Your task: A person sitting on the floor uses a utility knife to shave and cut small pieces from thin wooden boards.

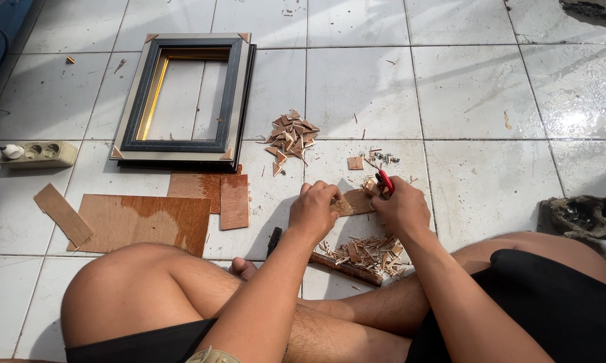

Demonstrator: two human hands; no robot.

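Thin brown wood strip [354,202] flat on tile, red-handled cutter [385,182] (upright) at right end.

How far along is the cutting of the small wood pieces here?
Done: a pile of cut wood triangles lies beside the picture frame. In hand: the left hand steadies a thin wood strip while the right hand works red-handled cutters. Left: larger plywood sheets lie uncut.
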